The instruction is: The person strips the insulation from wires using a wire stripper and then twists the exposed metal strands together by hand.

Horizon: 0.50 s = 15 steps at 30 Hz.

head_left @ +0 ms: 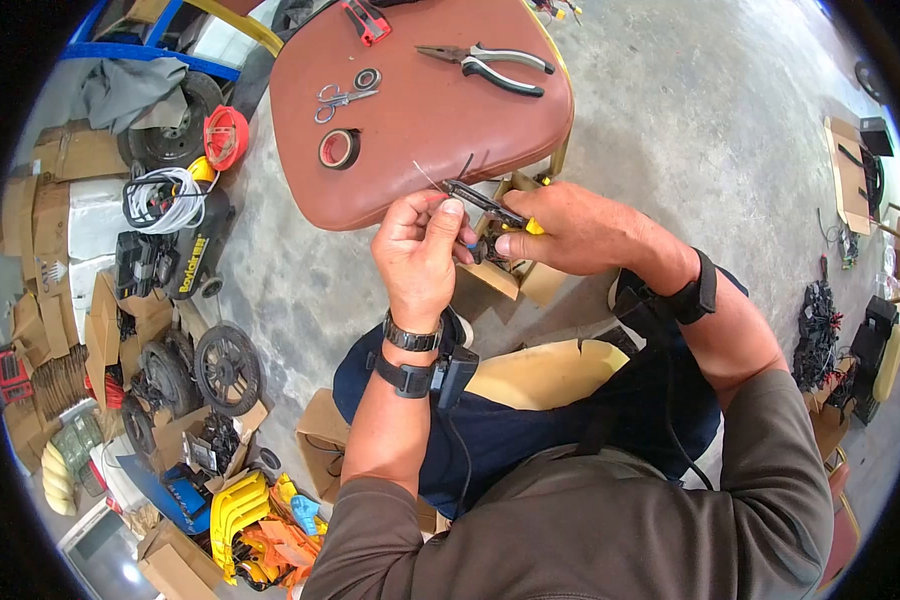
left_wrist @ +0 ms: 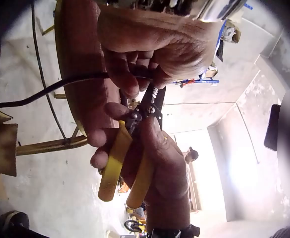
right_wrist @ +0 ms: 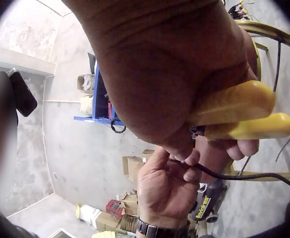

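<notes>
Right now, left fingers (left_wrist: 135,59): pinched round a black wire (left_wrist: 46,89).
Right fingers (head_left: 515,240): curled round yellow-handled wire strippers (left_wrist: 130,148), jaws at the wire.
Where: in front of the brown seat (head_left: 420,130).
Seat holds: pliers (head_left: 490,65), scissors (head_left: 342,98), tape (head_left: 338,148).
Writing: a compressor (head_left: 175,250) label, not readable.

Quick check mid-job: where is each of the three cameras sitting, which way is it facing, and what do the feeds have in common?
Head: worn on the head, looking down at the left hand, right hand, both forearms and lap, the brown stool seat ahead.
Left wrist: looks along the palm side at both hands on the yellow-handled wire stripper.
Right wrist: looks past the right hand towards the left hand.
Shared: all three show the stripper and black wire.
</notes>
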Available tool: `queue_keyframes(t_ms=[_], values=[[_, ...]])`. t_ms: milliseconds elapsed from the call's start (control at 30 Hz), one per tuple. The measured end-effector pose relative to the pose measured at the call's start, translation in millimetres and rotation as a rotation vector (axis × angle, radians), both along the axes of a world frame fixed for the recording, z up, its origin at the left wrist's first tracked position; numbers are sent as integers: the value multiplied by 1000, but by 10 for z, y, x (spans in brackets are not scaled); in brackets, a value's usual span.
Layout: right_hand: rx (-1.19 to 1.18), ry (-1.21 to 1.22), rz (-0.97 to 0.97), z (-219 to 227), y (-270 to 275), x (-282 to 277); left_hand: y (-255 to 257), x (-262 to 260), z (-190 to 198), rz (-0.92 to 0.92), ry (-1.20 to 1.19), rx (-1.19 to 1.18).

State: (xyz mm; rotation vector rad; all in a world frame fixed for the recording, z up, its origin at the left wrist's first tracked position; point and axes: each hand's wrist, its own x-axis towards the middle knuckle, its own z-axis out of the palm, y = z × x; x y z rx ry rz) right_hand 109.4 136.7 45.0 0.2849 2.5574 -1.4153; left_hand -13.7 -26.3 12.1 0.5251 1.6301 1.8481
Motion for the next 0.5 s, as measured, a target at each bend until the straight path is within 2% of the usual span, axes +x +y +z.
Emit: queue_keyframes(t_ms=[500], values=[[4, 37, -1, -61, -10, 7, 4, 3, -4, 7, 9, -8]])
